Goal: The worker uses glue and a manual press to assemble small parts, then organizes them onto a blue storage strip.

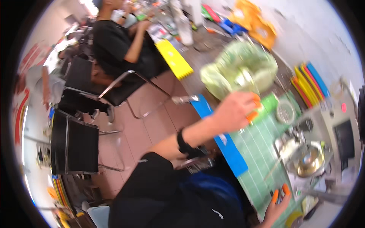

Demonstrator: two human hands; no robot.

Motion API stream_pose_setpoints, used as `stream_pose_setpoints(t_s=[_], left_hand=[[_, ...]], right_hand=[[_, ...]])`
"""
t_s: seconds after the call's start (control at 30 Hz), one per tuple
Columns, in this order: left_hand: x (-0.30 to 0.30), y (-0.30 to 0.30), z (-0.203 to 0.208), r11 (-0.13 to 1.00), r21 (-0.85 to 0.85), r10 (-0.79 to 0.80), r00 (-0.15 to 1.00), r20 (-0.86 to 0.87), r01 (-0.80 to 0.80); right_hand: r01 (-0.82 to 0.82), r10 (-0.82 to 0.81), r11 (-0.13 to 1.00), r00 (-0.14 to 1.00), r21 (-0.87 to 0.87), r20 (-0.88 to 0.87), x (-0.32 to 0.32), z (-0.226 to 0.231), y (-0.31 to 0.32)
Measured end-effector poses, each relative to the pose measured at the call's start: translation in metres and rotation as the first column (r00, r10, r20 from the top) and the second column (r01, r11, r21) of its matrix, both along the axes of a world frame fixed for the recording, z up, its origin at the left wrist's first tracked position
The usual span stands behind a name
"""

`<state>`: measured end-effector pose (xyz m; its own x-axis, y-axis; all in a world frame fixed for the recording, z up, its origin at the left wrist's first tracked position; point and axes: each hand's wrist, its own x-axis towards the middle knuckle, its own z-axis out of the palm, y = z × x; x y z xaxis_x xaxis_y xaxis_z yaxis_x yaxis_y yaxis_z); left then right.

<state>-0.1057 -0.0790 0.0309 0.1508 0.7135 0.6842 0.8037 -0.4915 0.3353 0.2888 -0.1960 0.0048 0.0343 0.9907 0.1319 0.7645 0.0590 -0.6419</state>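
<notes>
My left hand (236, 111) reaches across the mat beside a bin lined with a pale green bag (213, 78). Orange covers sit on its fingertips, which are bent but apart, with nothing visible between them; motion blurs them somewhat. Just past those fingertips lies a bright green flat piece (269, 108). A small round clear dish (285, 112) stands farther right. Low at the right, my right hand (277, 207) pinches a small dark and silvery piece (280, 197) between two orange-covered fingertips. Its exact kind is too blurred to make out.
A green gridded mat (249, 146) covers the bench, with a blue strip (232, 155) along its edge. At the right stands a metal device with a round bowl (310, 161). Colourful holders (310, 85) lean by the wall. A seated person (118, 45) works farther left, near black chairs (81, 144).
</notes>
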Motion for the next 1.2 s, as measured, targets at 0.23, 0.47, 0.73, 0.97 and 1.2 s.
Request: stream_pose_setpoints(t_s=[0.23, 0.47, 0.73, 0.97, 1.2], left_hand=[[0.02, -0.028, 0.051, 0.981, 0.171, -0.091, 0.996, 0.001, 0.089], [0.02, -0.026, 0.046, 0.971, 0.139, -0.201, 0.979, 0.032, 0.195], [0.041, -0.03, 0.048, 0.922, -0.094, -0.38, 0.924, -0.048, 0.375], [0.074, -0.015, 0.054, 0.896, -0.066, -0.44, 0.857, -0.267, 0.439], [0.116, 0.042, 0.044, 0.968, -0.024, -0.247, 0.93, -0.272, 0.25]], right_hand=[[-0.505, 0.489, 0.863, 0.829, -0.013, 0.273, -0.051, 0.012, 0.028], [-0.564, 0.564, 0.825, 0.816, -0.037, 0.123, -0.066, 0.007, 0.047], [-0.491, 0.491, 0.87, 0.871, 0.036, 0.013, -0.058, 0.008, 0.041], [-0.509, 0.428, 0.859, 0.771, -0.053, -0.472, -0.043, 0.012, 0.036], [-0.374, 0.302, 0.923, 0.561, 0.089, -0.771, -0.071, -0.006, 0.084]])
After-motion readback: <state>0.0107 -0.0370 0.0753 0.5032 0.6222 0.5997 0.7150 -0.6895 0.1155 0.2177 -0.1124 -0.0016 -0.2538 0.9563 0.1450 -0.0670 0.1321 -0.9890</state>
